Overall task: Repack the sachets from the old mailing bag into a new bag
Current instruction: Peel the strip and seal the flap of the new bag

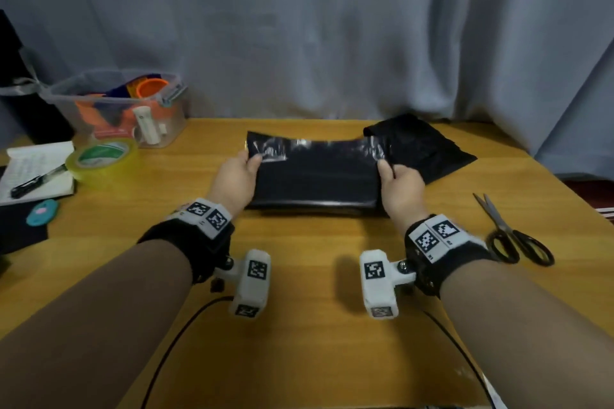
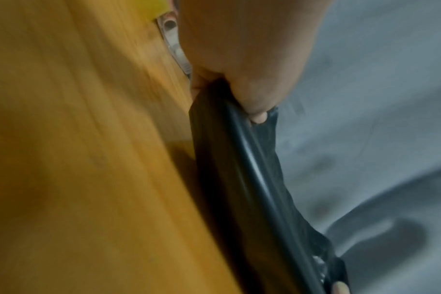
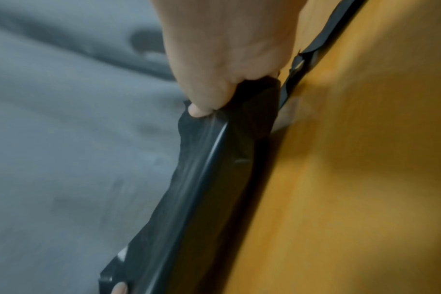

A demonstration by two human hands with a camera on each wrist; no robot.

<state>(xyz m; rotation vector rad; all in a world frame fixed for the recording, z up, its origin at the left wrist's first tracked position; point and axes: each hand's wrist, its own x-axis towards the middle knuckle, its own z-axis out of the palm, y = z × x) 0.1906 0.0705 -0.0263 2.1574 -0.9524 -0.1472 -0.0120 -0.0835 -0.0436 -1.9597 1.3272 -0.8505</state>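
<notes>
Both forearms are reaching forward over the table. The left hand [image 1: 236, 176] and right hand [image 1: 400, 183] are each pinching one side of the black bag [image 1: 315, 176], thumbs on top.

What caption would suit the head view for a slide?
Left hand and right hand grip opposite ends of a black mailing bag on a wooden table.

Wooden table [image 1: 299, 342] before a grey curtain [image 1: 332, 26]. At far left, a clear plastic bin [image 1: 126, 109] of mixed items, including an orange cup [image 1: 152, 87]. Just beside it, a roll of yellow tape [image 1: 103, 158], touching a notebook [image 1: 36, 169] bearing a black pen [image 1: 36, 181]. A teal object [image 1: 42, 211] lies nearer. At right, black-handled scissors [image 1: 511, 231] lie flat.
</notes>
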